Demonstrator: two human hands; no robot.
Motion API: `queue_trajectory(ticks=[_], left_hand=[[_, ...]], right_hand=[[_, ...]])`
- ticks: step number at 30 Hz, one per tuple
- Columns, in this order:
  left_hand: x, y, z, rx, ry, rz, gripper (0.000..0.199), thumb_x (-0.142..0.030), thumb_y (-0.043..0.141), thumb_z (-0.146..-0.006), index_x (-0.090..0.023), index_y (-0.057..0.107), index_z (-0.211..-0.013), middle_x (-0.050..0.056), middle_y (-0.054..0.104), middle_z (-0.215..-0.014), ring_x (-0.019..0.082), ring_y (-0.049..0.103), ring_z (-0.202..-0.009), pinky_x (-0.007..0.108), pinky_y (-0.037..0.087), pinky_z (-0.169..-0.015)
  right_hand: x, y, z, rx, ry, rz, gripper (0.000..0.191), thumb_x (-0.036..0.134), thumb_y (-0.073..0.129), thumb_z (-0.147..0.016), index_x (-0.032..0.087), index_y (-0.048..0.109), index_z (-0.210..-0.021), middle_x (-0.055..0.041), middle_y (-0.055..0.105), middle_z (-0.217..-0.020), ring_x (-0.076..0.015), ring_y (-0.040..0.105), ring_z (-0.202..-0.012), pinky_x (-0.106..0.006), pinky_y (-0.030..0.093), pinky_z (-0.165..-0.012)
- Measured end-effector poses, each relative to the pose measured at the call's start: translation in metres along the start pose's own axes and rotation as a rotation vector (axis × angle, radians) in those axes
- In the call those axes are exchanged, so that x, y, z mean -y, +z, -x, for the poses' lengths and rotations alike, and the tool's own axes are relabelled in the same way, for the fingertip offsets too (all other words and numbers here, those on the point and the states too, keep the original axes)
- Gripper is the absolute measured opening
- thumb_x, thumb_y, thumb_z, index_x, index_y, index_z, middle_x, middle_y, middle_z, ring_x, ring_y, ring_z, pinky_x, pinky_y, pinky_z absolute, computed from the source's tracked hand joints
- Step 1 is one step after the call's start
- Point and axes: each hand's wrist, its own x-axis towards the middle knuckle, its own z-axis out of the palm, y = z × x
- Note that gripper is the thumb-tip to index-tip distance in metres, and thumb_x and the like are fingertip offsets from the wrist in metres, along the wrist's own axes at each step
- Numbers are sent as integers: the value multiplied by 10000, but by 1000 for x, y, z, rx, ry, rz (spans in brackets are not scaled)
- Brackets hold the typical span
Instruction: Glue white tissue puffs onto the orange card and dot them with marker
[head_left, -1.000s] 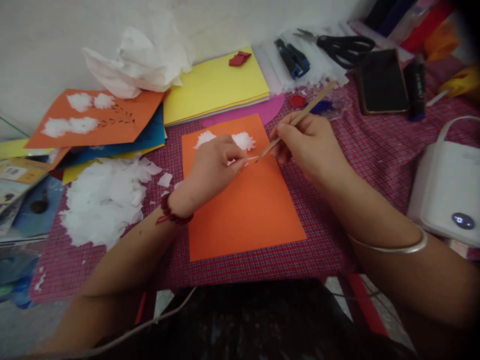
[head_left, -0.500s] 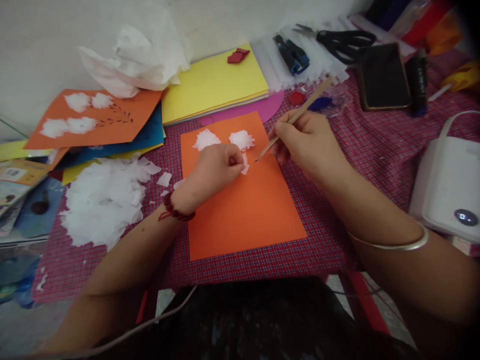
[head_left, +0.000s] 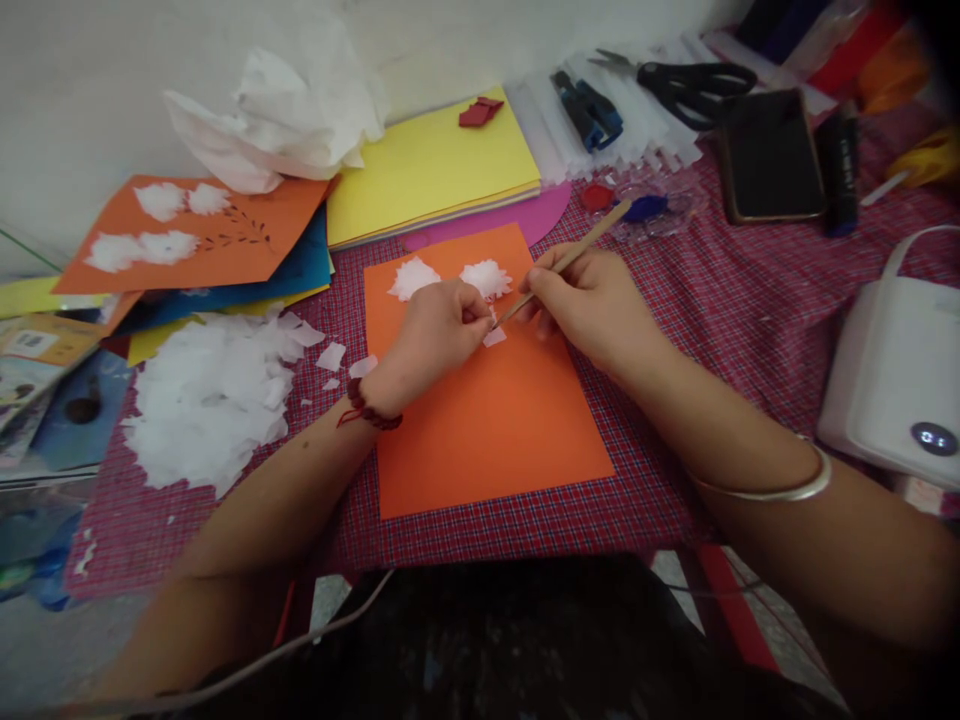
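Note:
My left hand (head_left: 442, 325) is closed in a pinch on a small piece of white tissue paper (head_left: 495, 338), just above an orange sheet (head_left: 495, 430). My right hand (head_left: 585, 300) holds a thin, pencil-like wooden stick (head_left: 596, 230). Its pointed lower end meets the tissue piece beside my left fingertips. Two fluffy white paper tufts, a left tuft (head_left: 414, 278) and a right tuft (head_left: 486, 279), sit near the sheet's top edge. To the left lies a heap of cut white tissue pieces (head_left: 210, 400), with several loose bits beside it.
A decorated orange sheet (head_left: 247, 225) lies on coloured papers at the left. Behind are crumpled white paper (head_left: 300, 120), a yellow paper stack (head_left: 435, 175), a cutter (head_left: 589, 110) and scissors (head_left: 690, 90). On the right are a phone (head_left: 772, 155) and a white device (head_left: 892, 370).
My right hand has moved left and slightly down, bringing the stick's tip to the tissue piece at my left fingertips. My left hand keeps its pinch, and the tissue piece has shifted.

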Motion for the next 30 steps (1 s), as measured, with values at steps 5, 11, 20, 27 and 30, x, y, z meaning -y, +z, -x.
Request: queue_trajectory(ticks=[5,11,20,27,30], left_hand=[[5,-4,-2,-83,66,-18,177,-182,607,-835,-159,646,-663,23,636,-697,130,527,-645,288,383,-625],[26,-11,-8,-140,39,35,267,-205,493,-903,-179,541,-642,-1,556,-631,134,482,-639,286,333,-608],[27,-11,-6,-91,77,-44,357,-168,484,-881,-199,319,-566,-12,396,-551,132,386,-576,326,238,-590],[34,-6,-6,-87,102,-64,256,-178,498,-881,-197,502,-625,4,525,-606,149,445,-604,315,275,-602],[33,-5,-7,-89,94,-60,254,-169,504,-876,-188,551,-627,15,568,-623,154,479,-617,306,316,-611]], right_hand=[[-5,0,-2,1,-17,37,235,114,560,-890,212,569,-677,-10,685,-591,-113,545,-381,-248,391,-372],[-12,2,-2,28,-55,2,178,181,630,-885,222,584,-718,-10,687,-614,-113,542,-388,-252,420,-366],[-17,5,2,14,-108,19,169,267,644,-919,230,601,-760,-20,724,-710,-127,620,-488,-264,494,-440],[-11,2,2,8,-65,-64,213,344,703,-886,232,591,-744,-13,691,-686,-131,650,-545,-236,467,-427],[-7,-2,-1,-100,2,-115,221,303,645,-909,227,569,-716,24,613,-564,-93,539,-409,-219,384,-374]])
